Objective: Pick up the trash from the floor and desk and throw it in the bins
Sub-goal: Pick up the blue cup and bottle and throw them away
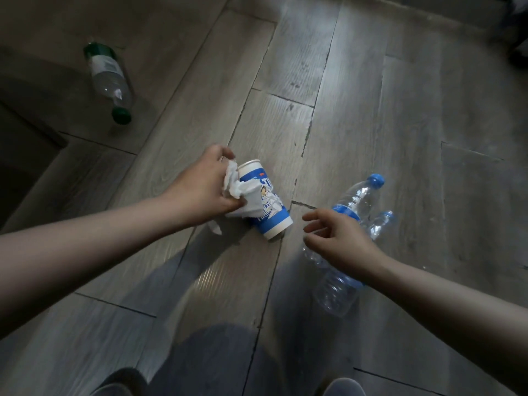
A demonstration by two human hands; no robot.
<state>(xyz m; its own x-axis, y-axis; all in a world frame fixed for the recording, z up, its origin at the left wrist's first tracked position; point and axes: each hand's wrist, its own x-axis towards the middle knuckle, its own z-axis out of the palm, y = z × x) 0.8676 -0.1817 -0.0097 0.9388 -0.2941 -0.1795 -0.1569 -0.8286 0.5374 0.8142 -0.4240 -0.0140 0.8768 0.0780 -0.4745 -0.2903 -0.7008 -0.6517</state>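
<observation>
My left hand (204, 190) grips a crumpled white tissue (243, 195) together with a blue and white paper cup (270, 212), which is tilted with its rim pointing away from me. My right hand (338, 238) is just right of the cup, fingers curled, thumb and forefinger apart. Two clear plastic bottles run under its palm: one with a blue cap (361, 195) and a smaller one (383, 221) beside it, with a crushed bottle body (335, 294) sticking out below the wrist. A clear bottle with a green cap (110, 81) lies on the floor at the far left.
The floor is grey wood-look planks (371, 110). A darker step or furniture edge (31, 132) runs along the left. My legs and shoes (217, 364) are at the bottom of the view. Something dark (517, 52) stands at the far right corner.
</observation>
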